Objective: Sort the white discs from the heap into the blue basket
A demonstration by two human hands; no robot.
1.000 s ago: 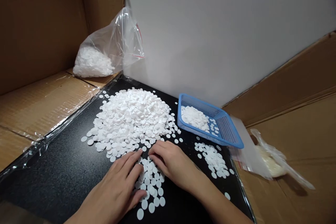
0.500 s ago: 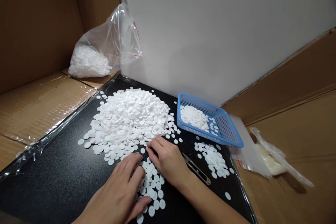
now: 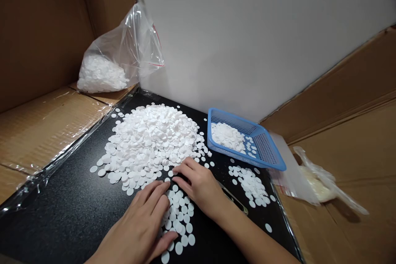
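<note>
My left hand rests palm down at the left edge of a small spread of white round discs, its thumb held away from its fingers. Some of those discs are hidden under it. My right hand is across from it, with thumb and index finger parted near a few loose discs at the front edge of the big heap of white discs. No disc is visibly gripped in either hand. Partly behind my right wrist lies a flat slotted metal tool.
A blue mesh basket holds more discs, and another small group of discs lies before it. A clear bag of discs stands on cardboard at back left. To the right lies a plastic bag with pale contents. A grey wall rises behind.
My right hand has shifted slightly and its fingers are a little further apart at the heap's edge. It covers more of the metal tool. My left hand has hardly moved.
</note>
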